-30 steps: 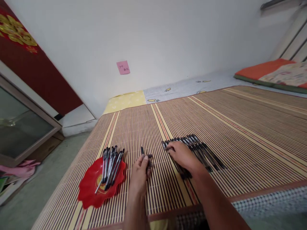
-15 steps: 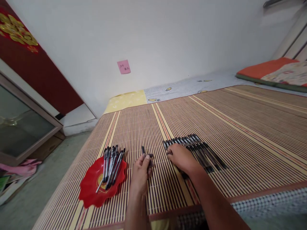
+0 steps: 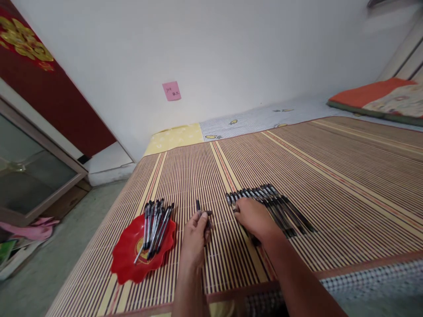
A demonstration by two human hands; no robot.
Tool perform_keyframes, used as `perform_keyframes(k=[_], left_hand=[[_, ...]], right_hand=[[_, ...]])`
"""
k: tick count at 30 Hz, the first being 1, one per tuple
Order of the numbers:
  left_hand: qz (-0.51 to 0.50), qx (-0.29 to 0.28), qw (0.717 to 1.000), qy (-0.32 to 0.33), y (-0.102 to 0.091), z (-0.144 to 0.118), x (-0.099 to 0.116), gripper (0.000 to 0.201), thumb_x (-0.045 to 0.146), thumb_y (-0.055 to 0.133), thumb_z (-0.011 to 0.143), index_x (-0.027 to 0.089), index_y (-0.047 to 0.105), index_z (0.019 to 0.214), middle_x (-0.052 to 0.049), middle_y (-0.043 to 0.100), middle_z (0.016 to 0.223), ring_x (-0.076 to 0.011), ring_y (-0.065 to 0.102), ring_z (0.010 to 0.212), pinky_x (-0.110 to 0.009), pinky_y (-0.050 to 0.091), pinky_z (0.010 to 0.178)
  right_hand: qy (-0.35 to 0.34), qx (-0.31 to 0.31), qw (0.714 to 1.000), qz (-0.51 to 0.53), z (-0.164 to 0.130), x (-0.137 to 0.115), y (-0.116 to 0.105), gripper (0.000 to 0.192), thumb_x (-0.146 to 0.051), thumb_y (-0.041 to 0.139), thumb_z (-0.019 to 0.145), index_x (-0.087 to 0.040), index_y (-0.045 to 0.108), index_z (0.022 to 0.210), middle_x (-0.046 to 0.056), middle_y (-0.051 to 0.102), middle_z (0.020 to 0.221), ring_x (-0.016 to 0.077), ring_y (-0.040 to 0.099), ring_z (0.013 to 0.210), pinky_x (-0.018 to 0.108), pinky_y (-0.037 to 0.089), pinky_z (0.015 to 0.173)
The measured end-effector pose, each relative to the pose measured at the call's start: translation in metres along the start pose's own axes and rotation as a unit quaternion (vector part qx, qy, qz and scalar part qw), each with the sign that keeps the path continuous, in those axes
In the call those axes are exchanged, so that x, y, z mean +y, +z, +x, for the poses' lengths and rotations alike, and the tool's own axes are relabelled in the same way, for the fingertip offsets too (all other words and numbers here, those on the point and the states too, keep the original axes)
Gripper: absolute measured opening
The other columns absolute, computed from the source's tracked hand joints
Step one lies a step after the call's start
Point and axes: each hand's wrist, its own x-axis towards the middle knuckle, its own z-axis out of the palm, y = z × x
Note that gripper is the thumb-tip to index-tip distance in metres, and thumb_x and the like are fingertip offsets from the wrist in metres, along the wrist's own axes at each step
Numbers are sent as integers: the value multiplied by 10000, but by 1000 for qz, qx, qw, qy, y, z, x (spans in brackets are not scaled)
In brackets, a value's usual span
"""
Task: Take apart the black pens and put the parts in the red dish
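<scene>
My left hand is closed round short black pen caps; one points away from me and another sticks out to the right by the thumb. My right hand has its fingers pinched on a pen at the left end of a row of black pens. The palm hides much of that pen and its neighbours. These pens lie side by side on the striped mat, upper ends lined up. Left of my left hand, several clear pens with black ends rest on a red scalloped plate.
A striped bamboo mat covers the bed, its front edge close to me. Patterned bedding shows along the wall, and a folded orange quilt lies far right. A pink note hangs on the wall. A glass-panelled door stands left.
The view has shifted slightly. My right hand stays at the left end of the pen row with almost no movement, and my left hand keeps its hold on the caps.
</scene>
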Motion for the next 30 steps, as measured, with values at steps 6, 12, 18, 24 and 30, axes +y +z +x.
perform_keyframes(k=[6,12,18,24,30], left_hand=[[-3,6,1000,-4,-1,1,-2,440,506,826,672,156,626,845,55,523,622,-35,373,447,-143,257,416],[23,15,999,19,1,2,-2,447,478,849,625,141,628,819,54,545,589,-31,339,414,-157,223,393],[-25,-17,1000,-5,10,-3,2,474,433,905,556,128,659,823,56,555,593,-20,328,418,-159,207,398],[-48,-34,998,-3,10,-7,5,420,383,915,560,123,659,768,25,607,621,-16,335,430,-153,219,409],[-17,-47,999,-1,10,-8,3,381,368,898,607,122,670,787,12,619,627,-35,390,468,-152,260,431]], right_hand=[[10,0,1000,23,0,-1,8,154,-121,628,772,-94,727,887,228,747,956,303,712,906,328,441,729],[-35,17,987,158,6,-12,12,131,-195,604,797,-146,694,715,70,721,733,182,667,716,246,410,614],[-87,38,875,474,7,-29,9,155,-291,603,785,-150,648,737,2,649,700,136,593,672,238,438,628],[-97,14,802,590,7,-24,7,202,-361,656,765,-159,645,775,-36,578,650,105,503,582,237,395,560],[-98,16,748,656,8,-14,5,291,-419,658,812,-166,699,949,-48,553,545,95,453,476,242,336,479]])
